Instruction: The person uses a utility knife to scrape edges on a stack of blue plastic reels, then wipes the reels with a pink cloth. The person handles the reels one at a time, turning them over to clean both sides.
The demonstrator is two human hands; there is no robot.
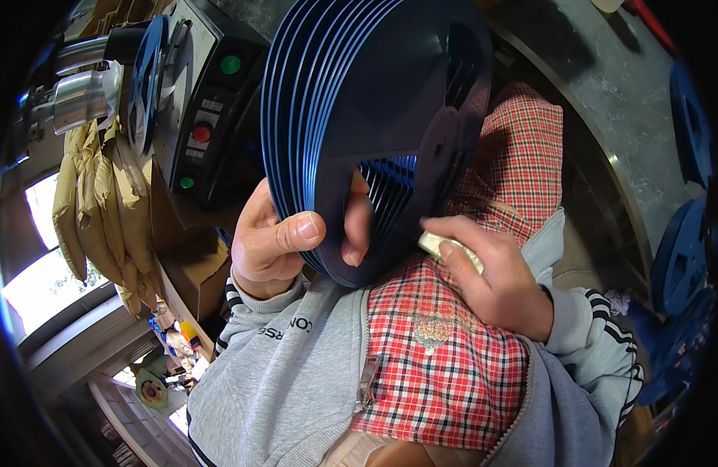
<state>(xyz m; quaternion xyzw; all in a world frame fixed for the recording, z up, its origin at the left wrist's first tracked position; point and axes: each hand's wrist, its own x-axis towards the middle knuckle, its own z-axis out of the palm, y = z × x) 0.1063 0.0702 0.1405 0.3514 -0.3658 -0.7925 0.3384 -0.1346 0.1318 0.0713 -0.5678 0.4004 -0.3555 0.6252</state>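
Reels [374,93], stacked on edge, are clamped by my left hand [277,241], steadying them; my right hand [491,276] pinches a cloth [440,245] against them.

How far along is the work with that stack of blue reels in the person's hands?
Done: several blue reels are gathered into one stack, and more blue reels lie at the right. In hand: the left hand grips the stack's lower edge, thumb across the front, while the right hand presses a small pale wad to the front reel. Left: the stack is not yet set down; which reels are finished cannot be told.
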